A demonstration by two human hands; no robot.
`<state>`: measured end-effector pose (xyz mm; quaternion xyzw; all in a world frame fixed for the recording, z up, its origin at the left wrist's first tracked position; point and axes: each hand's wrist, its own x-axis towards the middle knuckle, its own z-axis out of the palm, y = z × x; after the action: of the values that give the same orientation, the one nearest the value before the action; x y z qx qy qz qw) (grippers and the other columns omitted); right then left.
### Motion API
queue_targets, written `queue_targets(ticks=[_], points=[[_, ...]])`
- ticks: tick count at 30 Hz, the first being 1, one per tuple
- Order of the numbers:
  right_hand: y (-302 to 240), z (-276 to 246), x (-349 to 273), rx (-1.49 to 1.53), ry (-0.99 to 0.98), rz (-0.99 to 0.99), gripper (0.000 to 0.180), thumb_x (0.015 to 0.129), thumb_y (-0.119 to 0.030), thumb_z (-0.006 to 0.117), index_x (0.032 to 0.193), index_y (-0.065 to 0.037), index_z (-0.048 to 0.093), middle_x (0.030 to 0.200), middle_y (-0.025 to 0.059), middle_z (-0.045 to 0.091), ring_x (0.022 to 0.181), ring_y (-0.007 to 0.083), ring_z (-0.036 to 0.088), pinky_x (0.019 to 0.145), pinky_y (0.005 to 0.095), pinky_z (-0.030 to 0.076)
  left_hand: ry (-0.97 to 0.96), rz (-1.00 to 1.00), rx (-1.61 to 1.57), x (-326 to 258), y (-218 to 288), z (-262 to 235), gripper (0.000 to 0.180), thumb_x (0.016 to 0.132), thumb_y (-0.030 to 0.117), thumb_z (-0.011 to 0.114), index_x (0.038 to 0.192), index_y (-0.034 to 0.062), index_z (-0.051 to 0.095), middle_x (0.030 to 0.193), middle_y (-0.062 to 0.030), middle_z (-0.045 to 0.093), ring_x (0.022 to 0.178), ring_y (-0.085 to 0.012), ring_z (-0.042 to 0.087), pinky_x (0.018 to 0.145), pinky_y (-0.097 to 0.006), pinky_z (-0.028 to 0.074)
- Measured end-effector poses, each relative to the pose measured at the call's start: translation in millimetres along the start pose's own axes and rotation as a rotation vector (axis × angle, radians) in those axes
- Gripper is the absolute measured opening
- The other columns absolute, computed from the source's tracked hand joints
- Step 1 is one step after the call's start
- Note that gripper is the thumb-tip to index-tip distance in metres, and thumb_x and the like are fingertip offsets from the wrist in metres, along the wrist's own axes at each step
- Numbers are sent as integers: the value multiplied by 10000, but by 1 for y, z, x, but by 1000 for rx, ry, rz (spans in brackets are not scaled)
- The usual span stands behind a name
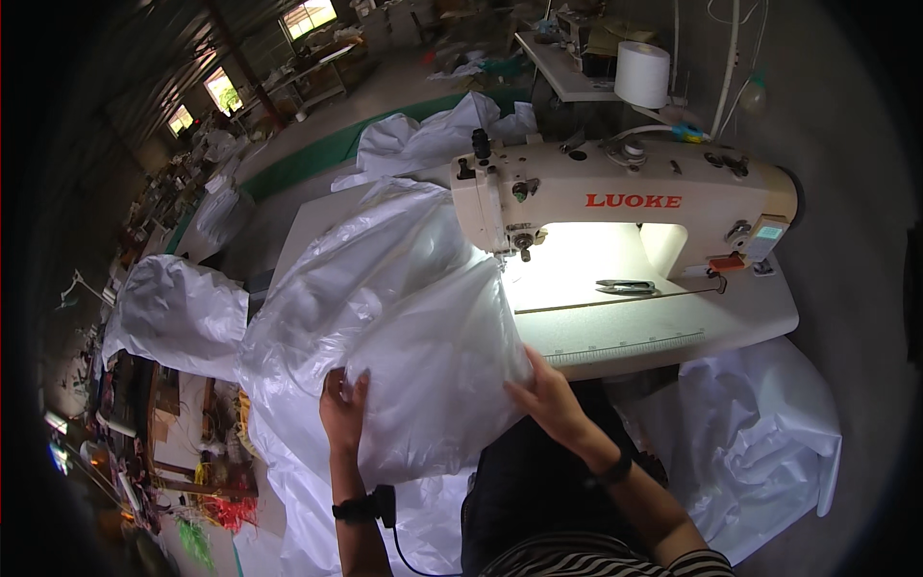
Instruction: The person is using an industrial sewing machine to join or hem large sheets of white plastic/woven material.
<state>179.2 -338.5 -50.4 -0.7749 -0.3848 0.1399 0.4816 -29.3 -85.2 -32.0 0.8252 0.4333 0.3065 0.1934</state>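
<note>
Here the left hand (pixel 343 412) pinches the lower edge of the translucent white plastic bag (pixel 404 327) while the right hand (pixel 548 396) presses flat on its side, and the bag stretches toward one o'clock, up to the sewing machine's needle (pixel 524 252).

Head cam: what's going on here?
A person seated at an industrial sewing machine handles a big sheet of white translucent fabric. The left hand and right hand both press on its near edge, bunched left of the needle. More white fabric lies on the floor.
</note>
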Motion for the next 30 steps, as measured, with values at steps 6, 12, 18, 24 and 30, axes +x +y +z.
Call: queue_targets(ticks=[6,12,18,24,30], points=[[17,7,-63,928,-120,315,447,888,-136,720,1246,30,509,1019,51,647,913,131,635,829,278,535,-121,-24,-7,-36,-1,-6,224,908,153,663,926,-46,561,776,-208,563,691,-328,513,665,-368,456],[20,-44,-70,1056,-514,334,446,910,-127,698,1284,23,508,1082,66,664,958,124,649,844,271,540,25,117,-175,-18,29,-28,137,937,82,607,866,-17,545,626,-150,477,527,-217,398,521,-299,390],[15,-30,-112,606,-972,535,388,904,-282,716,1151,13,668,1040,84,710,953,135,663,871,258,522,-86,176,30,2,17,-44,124,928,94,617,882,-5,558,655,-165,544,529,-272,485,548,-329,427],[20,-58,-157,527,-929,958,470,894,-413,678,1087,15,690,951,96,715,863,161,665,800,297,515,-41,365,203,25,-17,-26,118,907,96,639,896,-2,574,671,-194,578,572,-358,588,565,-392,468],[29,-63,-144,109,-514,317,566,880,-429,659,1257,-18,563,1143,190,647,1073,335,625,911,389,490,46,413,297,5,46,-33,270,773,27,703,1028,35,612,1009,-131,627,894,-307,613,767,-405,482]])
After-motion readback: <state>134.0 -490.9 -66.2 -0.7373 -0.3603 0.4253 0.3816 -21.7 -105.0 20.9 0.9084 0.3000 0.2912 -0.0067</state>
